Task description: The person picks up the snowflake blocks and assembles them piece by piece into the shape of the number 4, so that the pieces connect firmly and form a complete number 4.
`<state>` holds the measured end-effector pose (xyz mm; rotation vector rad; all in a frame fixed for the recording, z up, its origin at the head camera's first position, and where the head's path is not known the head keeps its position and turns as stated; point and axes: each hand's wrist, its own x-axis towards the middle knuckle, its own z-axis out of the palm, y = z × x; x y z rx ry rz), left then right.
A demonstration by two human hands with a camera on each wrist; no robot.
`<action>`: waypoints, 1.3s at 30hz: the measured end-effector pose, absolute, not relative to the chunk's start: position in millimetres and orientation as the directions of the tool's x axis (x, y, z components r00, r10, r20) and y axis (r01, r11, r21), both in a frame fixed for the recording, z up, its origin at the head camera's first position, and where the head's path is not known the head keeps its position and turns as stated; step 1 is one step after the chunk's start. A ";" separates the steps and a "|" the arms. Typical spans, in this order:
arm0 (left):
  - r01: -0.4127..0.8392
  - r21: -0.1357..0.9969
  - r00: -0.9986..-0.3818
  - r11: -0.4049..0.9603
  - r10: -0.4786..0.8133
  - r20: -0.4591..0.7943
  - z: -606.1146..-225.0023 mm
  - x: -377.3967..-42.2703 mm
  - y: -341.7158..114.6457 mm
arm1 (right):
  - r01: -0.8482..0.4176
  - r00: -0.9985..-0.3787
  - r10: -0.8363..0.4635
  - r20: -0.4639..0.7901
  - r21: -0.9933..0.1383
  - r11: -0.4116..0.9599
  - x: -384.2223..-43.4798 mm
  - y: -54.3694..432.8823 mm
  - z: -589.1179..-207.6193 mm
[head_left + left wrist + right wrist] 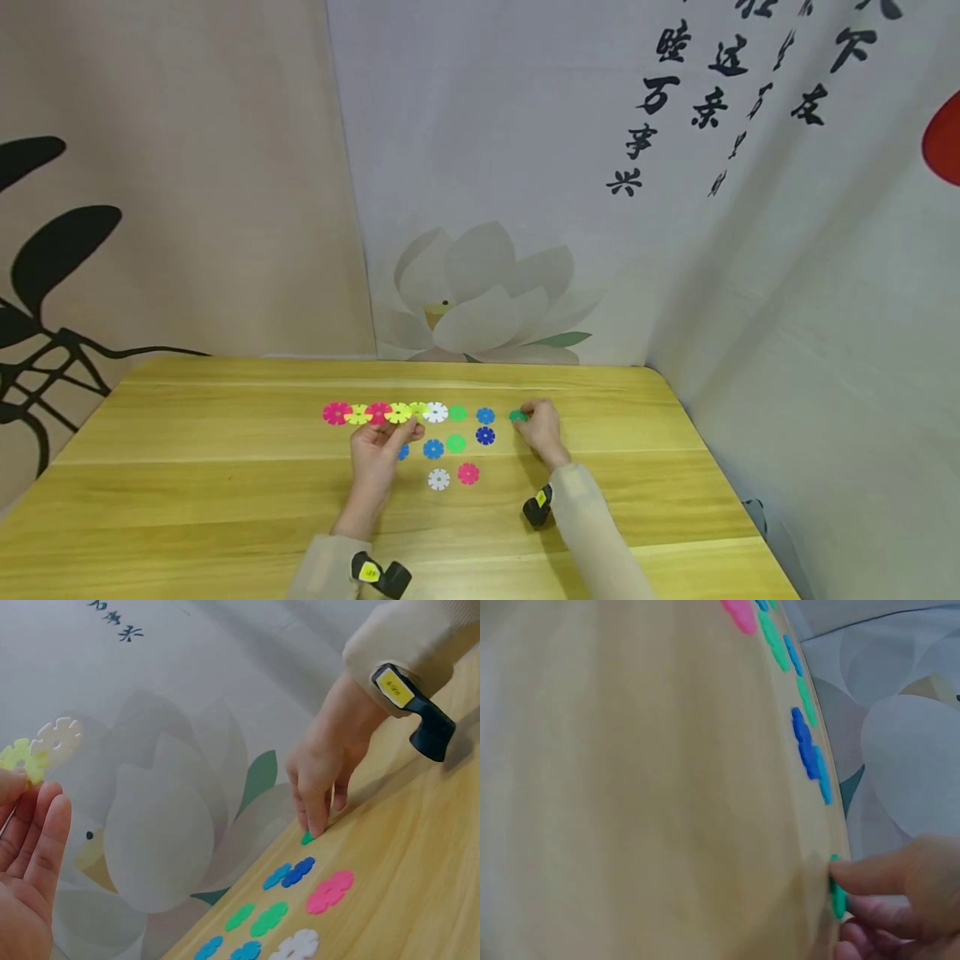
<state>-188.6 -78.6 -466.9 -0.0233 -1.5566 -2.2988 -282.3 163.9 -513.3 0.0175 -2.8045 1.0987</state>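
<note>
My left hand (pixel 373 457) holds up a row of joined plastic snowflake discs (pixel 358 414), pink and yellow with a white disc (pixel 58 741) at the right end. In the left wrist view, the thumb and fingers pinch the row by a yellow disc (pixel 25 757). Off to the right, my right hand (pixel 542 427) reaches down to the tabletop. Its thumb and fingers pinch a green disc (pixel 838 898) at the edge, seen close in the right wrist view.
Loose discs lie on the wooden table (pixel 225 483) between the hands: a dark blue disc (pixel 485 436), a pink disc (pixel 468 473), a white disc (pixel 438 479), plus several green and lighter blue ones. A printed curtain (pixel 495 192) hangs behind the table's far edge.
</note>
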 end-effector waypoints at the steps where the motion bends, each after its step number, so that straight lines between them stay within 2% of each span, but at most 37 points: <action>1: 0.306 0.894 -0.934 -0.326 -0.286 0.215 -467.2 -188.7 -78.7 | -0.056 -0.994 0.024 0.110 -0.668 0.742 -283.2 164.5 -512.3; 4: 0.310 0.891 -0.933 -0.333 -0.288 0.216 -467.6 -188.4 -78.8 | -0.046 -0.997 0.005 0.073 -0.669 0.742 -285.5 166.3 -510.2; 7: 0.307 0.889 -0.933 -0.339 -0.291 0.211 -467.9 -188.2 -78.9 | -0.037 -0.998 0.008 0.059 -0.717 0.696 -284.5 167.2 -510.6; 15: 0.300 0.888 -0.937 -0.350 -0.281 0.206 -468.5 -196.2 -82.7 | -0.062 -0.982 0.129 0.141 -0.873 0.483 -267.6 150.6 -503.9; 18: 0.299 0.885 -0.940 -0.358 -0.272 0.208 -468.5 -200.1 -84.5 | -0.112 -0.975 0.130 0.177 -0.909 0.402 -258.4 140.3 -493.6; 24: 0.289 0.882 -0.945 -0.372 -0.256 0.202 -469.6 -208.0 -88.6 | -0.225 -0.966 0.064 0.249 -0.938 0.264 -241.7 119.9 -471.1; 30: 0.291 0.883 -0.942 -0.369 -0.273 0.196 -470.0 -195.3 -79.9 | -0.334 -0.942 -0.010 0.335 -0.935 0.118 -210.0 109.3 -441.4; 39: 0.319 0.858 -0.937 -0.402 -0.271 0.221 -469.8 -181.6 -66.8 | -0.450 -0.892 -0.073 0.445 -0.889 0.086 -185.3 100.1 -417.4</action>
